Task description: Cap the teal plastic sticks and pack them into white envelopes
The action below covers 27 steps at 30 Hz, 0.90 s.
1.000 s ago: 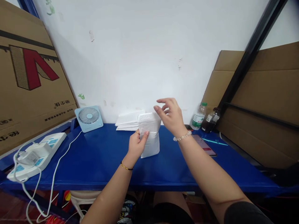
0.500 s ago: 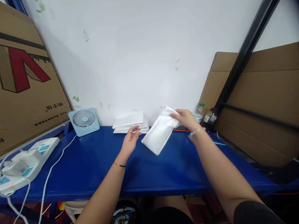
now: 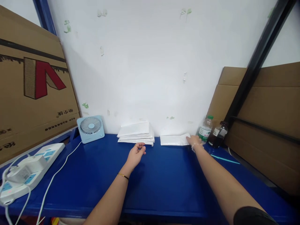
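A white padded envelope (image 3: 173, 140) lies flat on the blue table against the wall. At its right end is my right hand (image 3: 195, 140), with the fingers closed on the edge; the wrist hides part of the grip. To the left, a stack of similar white envelopes (image 3: 135, 132) leans slightly uneven by the wall. My left hand (image 3: 136, 153) hovers just in front of that stack, loosely curled, thumb and fingers a little apart, holding nothing.
A light blue fan (image 3: 91, 128) stands left of the stack. A white power strip (image 3: 50, 150) with plugs and cables is at the left edge. A green-capped bottle (image 3: 205, 129) and a dark bottle (image 3: 217, 135) stand beside my right hand. Cardboard (image 3: 269, 125) encloses the right side.
My right hand has carried the envelope from mid-air down to the table by the wall, right of the stack. My left hand stays near the stack. The camera view has shifted.
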### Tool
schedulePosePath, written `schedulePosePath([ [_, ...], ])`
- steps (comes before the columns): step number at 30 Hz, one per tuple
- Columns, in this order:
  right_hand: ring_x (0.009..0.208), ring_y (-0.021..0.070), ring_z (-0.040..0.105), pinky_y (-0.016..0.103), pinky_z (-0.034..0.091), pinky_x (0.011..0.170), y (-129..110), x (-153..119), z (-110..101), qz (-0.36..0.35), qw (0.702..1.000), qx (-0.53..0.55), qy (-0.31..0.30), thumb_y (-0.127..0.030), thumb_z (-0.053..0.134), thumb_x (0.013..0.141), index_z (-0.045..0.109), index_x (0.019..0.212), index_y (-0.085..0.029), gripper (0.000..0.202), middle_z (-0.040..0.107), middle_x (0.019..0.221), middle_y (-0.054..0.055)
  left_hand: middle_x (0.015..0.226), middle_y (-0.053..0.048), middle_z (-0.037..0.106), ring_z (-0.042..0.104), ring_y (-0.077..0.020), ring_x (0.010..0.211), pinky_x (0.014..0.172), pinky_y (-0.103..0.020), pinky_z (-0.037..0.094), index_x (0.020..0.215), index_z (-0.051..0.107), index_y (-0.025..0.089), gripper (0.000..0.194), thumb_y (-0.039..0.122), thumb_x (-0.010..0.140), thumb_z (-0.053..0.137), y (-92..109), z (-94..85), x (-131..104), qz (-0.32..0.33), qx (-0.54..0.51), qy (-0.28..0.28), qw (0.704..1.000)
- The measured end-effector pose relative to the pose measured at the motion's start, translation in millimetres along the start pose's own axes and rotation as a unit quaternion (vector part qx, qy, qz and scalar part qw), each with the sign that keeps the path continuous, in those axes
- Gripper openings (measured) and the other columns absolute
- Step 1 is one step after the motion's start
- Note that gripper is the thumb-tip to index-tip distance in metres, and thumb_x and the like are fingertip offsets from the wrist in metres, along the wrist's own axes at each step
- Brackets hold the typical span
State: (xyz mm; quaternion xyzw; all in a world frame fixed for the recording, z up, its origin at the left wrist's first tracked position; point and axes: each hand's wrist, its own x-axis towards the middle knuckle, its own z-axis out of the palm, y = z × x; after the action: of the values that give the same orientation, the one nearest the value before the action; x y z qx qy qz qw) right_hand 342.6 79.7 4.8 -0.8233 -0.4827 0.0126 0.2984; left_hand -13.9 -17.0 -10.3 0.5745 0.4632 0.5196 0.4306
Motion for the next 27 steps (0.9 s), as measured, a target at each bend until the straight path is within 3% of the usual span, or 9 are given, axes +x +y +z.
schedulePosePath([
  [3, 0.126, 0.0366, 0.035, 0.051, 0.030, 0.096, -35, -16, 4, -0.028, 0.999, 0.009, 0.026, -0.034, 0.057, 0.078, 0.061, 0.113, -0.014, 0.041, 0.041, 0.136, 0.020, 0.087, -0.003, 0.060, 0.062, -0.0138, 0.070, 0.066, -0.026, 0.043, 0.103, 0.058, 0.017, 0.034, 0.040, 0.078, 0.059, -2, 2.5, 0, 0.000, 0.013, -0.011, 1.000],
  [7, 0.111, 0.0265, 0.049, 0.041, 0.032, 0.094, -113, -47, 22, -0.168, 0.974, 0.111, -0.106, -0.046, 0.050, 0.083, 0.068, 0.096, -0.021, 0.033, 0.061, 0.111, 0.009, 0.087, -0.002, 0.059, 0.062, -0.0129, 0.068, 0.064, -0.025, 0.043, 0.101, 0.058, 0.017, 0.032, 0.038, 0.077, 0.060, -6, 4.0, -2, -0.014, 0.006, -0.016, 1.000],
  [10, 0.101, 0.0247, 0.053, 0.039, 0.035, 0.087, -167, -66, 41, -0.177, 0.962, 0.152, -0.138, -0.054, 0.050, 0.079, 0.068, 0.091, -0.021, 0.039, 0.063, 0.103, 0.007, 0.085, -0.003, 0.061, 0.061, -0.0118, 0.067, 0.063, -0.023, 0.043, 0.100, 0.058, 0.017, 0.031, 0.036, 0.077, 0.062, -9, 2.0, -4, -0.045, -0.012, -0.013, 0.999],
  [14, 0.092, 0.0246, 0.055, 0.035, 0.039, 0.079, -204, -83, 51, -0.162, 0.945, 0.216, -0.182, -0.041, 0.062, 0.069, 0.065, 0.074, -0.017, 0.025, 0.065, 0.087, 0.007, 0.095, -0.006, 0.063, 0.063, -0.0119, 0.072, 0.060, -0.021, 0.043, 0.101, 0.057, 0.017, 0.033, 0.039, 0.078, 0.063, -10, -2.4, -1, -0.134, -0.114, -0.008, 0.984],
  [17, 0.080, 0.0206, 0.057, 0.030, 0.043, 0.070, -204, -96, 44, -0.163, 0.917, 0.289, -0.220, -0.032, 0.057, 0.070, 0.062, 0.072, -0.015, 0.018, 0.063, 0.072, 0.004, 0.112, -0.011, 0.060, 0.064, -0.0157, 0.089, 0.064, -0.022, 0.048, 0.103, 0.055, 0.018, 0.039, 0.049, 0.079, 0.059, -8, -6.5, 3, -0.189, -0.276, 0.003, 0.942],
  [21, 0.072, 0.0168, 0.059, 0.026, 0.048, 0.062, -168, -116, 26, -0.170, 0.850, 0.402, -0.295, -0.024, 0.048, 0.071, 0.060, 0.090, -0.016, 0.024, 0.064, 0.073, 0.002, 0.126, -0.010, 0.054, 0.057, -0.0194, 0.112, 0.081, -0.029, 0.052, 0.107, 0.054, 0.022, 0.047, 0.061, 0.080, 0.050, -4, -9.9, 6, -0.181, -0.404, 0.008, 0.897],
  [24, 0.068, 0.0146, 0.061, 0.024, 0.050, 0.058, -126, -131, 16, -0.066, 0.675, 0.567, -0.468, -0.014, 0.055, 0.063, 0.057, 0.091, -0.017, 0.028, 0.064, 0.075, 0.002, 0.128, -0.005, 0.055, 0.054, -0.0196, 0.117, 0.088, -0.032, 0.051, 0.112, 0.053, 0.027, 0.046, 0.060, 0.080, 0.049, -2, -6.9, 4, -0.117, -0.449, 0.026, 0.885],
  [25, 0.064, 0.0136, 0.060, 0.022, 0.049, 0.053, -112, -135, 14, -0.025, 0.645, 0.573, -0.506, -0.011, 0.057, 0.061, 0.057, 0.089, -0.017, 0.028, 0.064, 0.073, 0.002, 0.126, -0.004, 0.057, 0.054, -0.0198, 0.117, 0.089, -0.033, 0.051, 0.111, 0.053, 0.027, 0.044, 0.058, 0.080, 0.049, -1, -5.1, 3, -0.092, -0.459, 0.040, 0.883],
  [27, 0.057, 0.0121, 0.059, 0.019, 0.045, 0.044, -88, -141, 13, 0.027, 0.624, 0.557, -0.547, -0.009, 0.061, 0.062, 0.057, 0.088, -0.017, 0.028, 0.063, 0.070, 0.001, 0.119, -0.004, 0.061, 0.055, -0.0209, 0.114, 0.090, -0.033, 0.050, 0.108, 0.056, 0.024, 0.042, 0.053, 0.079, 0.052, 0, -1.5, 1, -0.056, -0.466, 0.069, 0.881],
])
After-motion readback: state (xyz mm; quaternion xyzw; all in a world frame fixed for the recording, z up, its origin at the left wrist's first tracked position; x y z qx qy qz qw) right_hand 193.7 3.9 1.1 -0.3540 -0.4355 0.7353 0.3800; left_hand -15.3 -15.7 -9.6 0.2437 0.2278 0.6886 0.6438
